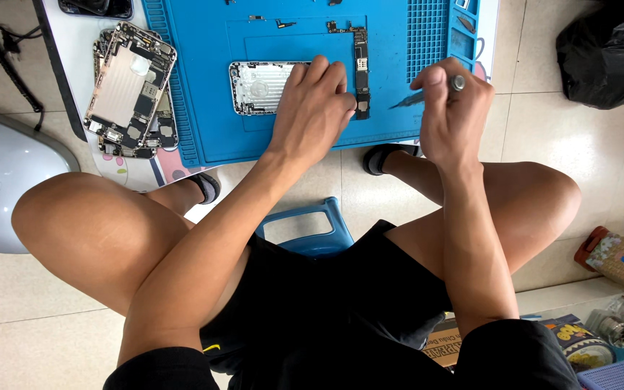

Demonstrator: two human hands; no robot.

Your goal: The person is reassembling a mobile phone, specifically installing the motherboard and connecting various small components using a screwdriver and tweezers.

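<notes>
An opened silver phone housing (261, 87) lies on a blue work mat (204, 79). My left hand (315, 108) rests on the housing's right end, fingers curled down over it. Just right of that hand a long narrow circuit board (361, 61) lies upright on the mat, its lower end near my fingertips. My right hand (451, 112) hovers beside the mat's right edge, closed around a thin metal screwdriver (427, 92) whose tip points left toward the board.
A stack of gutted phone frames (130, 90) sits left of the mat on a low white table (74, 43). Small parts lie along the mat's top. A black bag (608, 54) is at the upper right, boxes at the lower right, a blue stool (305, 227) under me.
</notes>
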